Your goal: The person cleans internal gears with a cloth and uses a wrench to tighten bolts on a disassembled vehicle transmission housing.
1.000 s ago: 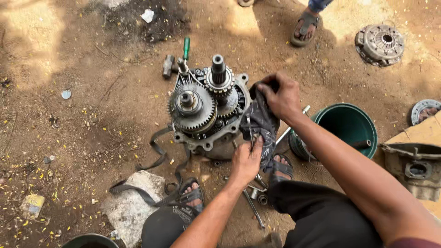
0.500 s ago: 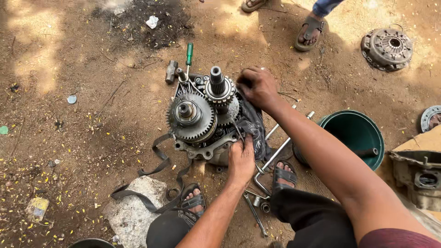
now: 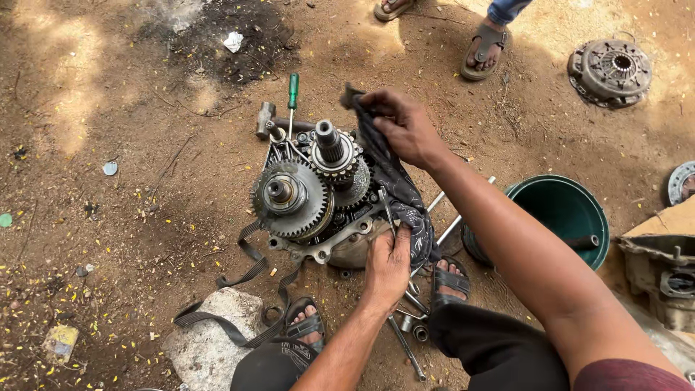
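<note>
From the head camera, a greasy gear set stands on the dirt ground, shafts pointing up. The right hand pinches the top of a dark rag above the gears' right edge, while the left hand grips its lower end, stretching it taut against the casing. A green basin sits right of the gears.

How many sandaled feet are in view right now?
4. Two at the top edge: one foot cropped, another foot beside it. Two at the bottom near the gearbox: left foot, right foot. More may lie out of frame.
</note>
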